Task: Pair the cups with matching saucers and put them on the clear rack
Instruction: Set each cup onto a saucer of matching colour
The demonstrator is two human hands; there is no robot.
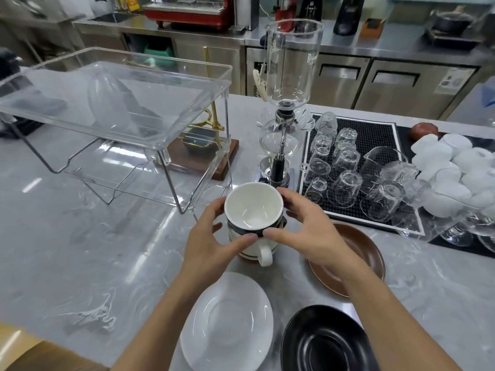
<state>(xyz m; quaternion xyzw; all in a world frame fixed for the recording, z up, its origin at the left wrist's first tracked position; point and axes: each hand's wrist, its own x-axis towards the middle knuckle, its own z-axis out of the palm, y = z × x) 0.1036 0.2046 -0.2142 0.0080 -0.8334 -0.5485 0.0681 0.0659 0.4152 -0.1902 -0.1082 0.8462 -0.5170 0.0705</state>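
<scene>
head view: two bare hands meet at a stack of cups [253, 223] on a grey marble counter [80, 250]. the left hand [214, 234] and right hand [302, 223] both curl fingers around the top cup [253, 207], gripping it. a white saucer [227, 321], black saucer [321, 341] and brown saucer [356, 253] lie nearer the person. the clear rack [115, 103] stands to the left, behind. this looks like unstacking; next, lift the top cup straight up and set it on its matching saucer.
</scene>
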